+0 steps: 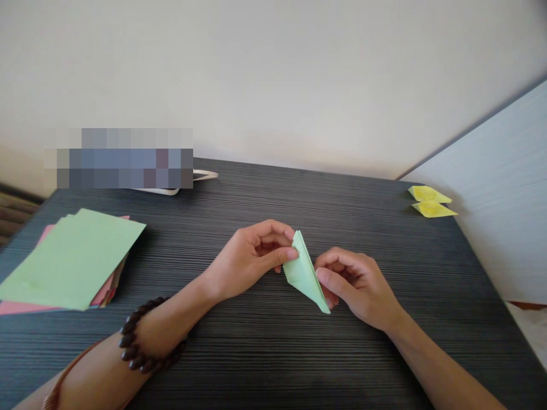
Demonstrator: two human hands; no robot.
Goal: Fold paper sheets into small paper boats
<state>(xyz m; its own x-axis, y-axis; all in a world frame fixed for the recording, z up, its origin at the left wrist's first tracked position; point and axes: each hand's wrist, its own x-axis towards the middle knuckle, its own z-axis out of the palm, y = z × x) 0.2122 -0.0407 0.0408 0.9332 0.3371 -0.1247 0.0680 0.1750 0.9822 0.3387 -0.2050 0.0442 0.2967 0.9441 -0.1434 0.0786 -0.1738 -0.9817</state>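
Observation:
A piece of light green paper (pixel 302 273), folded into a narrow layered shape, is held tilted above the dark table. My left hand (pixel 252 256) pinches its upper left part, with the thumb on the near face and the fingers behind. At its right edge, the thumb and curled fingers of my right hand (pixel 354 285) close on the fold; some of those fingertips are hidden behind the paper. A dark beaded bracelet (pixel 141 336) circles my left wrist.
On the left of the dark wood-grain table (pixel 256 353) lies a stack of coloured paper (pixel 72 262), a green sheet on top. Two folded yellow paper pieces (pixel 431 202) sit at the back right corner. A pixelated object (pixel 128 165) stands at the back left, before the wall.

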